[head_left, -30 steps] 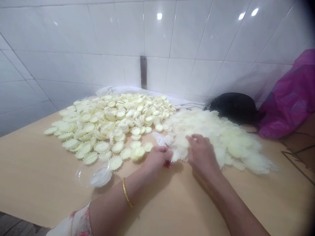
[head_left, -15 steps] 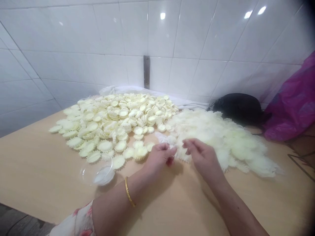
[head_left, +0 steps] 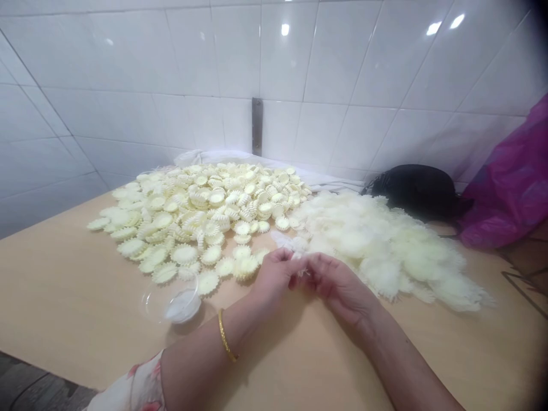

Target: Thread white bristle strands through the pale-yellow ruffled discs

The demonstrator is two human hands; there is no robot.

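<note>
A small white gauzy piece (head_left: 294, 244) with a frayed, ruffled edge stands out above my fingertips. My left hand (head_left: 274, 277) pinches it between thumb and fingers. From the other side my right hand (head_left: 342, 288) meets it, fingers bent and closed at the same piece. The fingers hide most of the piece, and any thread between them is too fine to make out. Just beyond my hands lies a heap of pale yellow scalloped discs (head_left: 214, 197). A pile of sheer white-yellow fabric rounds (head_left: 385, 245) with fringed edges spreads behind my right hand.
Left of my left forearm, a clear small bowl (head_left: 184, 305) holds something white. A white cloth (head_left: 231, 155) lies along the tiled wall. At the back right sit a black bag-like object (head_left: 413, 188) and a magenta plastic bag (head_left: 509, 182). All rest on a wooden table (head_left: 77, 302).
My right hand has moved left and down to meet my left hand at the gauzy piece; before, a gap separated them. My left hand has stayed almost still.
</note>
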